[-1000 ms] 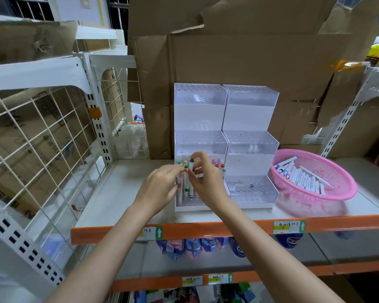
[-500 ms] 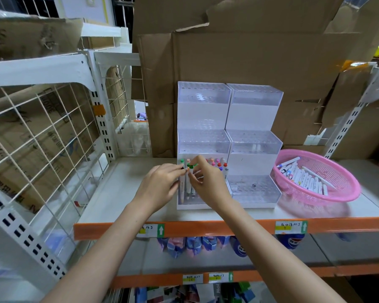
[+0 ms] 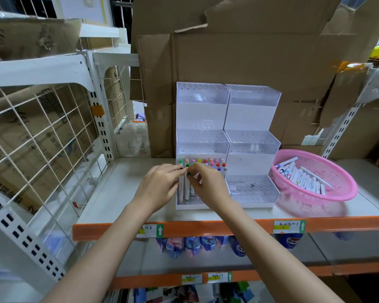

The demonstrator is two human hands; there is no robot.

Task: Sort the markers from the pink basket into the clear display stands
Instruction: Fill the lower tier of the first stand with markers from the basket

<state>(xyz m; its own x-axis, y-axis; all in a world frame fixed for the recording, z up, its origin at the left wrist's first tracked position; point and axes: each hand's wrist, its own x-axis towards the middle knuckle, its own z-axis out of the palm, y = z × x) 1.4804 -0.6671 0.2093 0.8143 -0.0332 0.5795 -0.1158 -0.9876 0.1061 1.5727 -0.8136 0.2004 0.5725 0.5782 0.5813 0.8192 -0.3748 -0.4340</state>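
Flattened cardboard boxes [image 3: 239,62] fill the upper centre; a white wire rack [image 3: 42,132] stands at left; an orange-edged shelf [image 3: 206,228] crosses below.

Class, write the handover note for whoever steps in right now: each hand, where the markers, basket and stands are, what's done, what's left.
Right hand pinches a green-capped marker at the left stand, bottom tier, front left.
Left hand: fingertips at the same spot; grip unclear.
Done: a few rows of standing markers fill part of that tier.
Left: loose markers lie in the pink basket; the right stand and both upper tiers look nearly empty.
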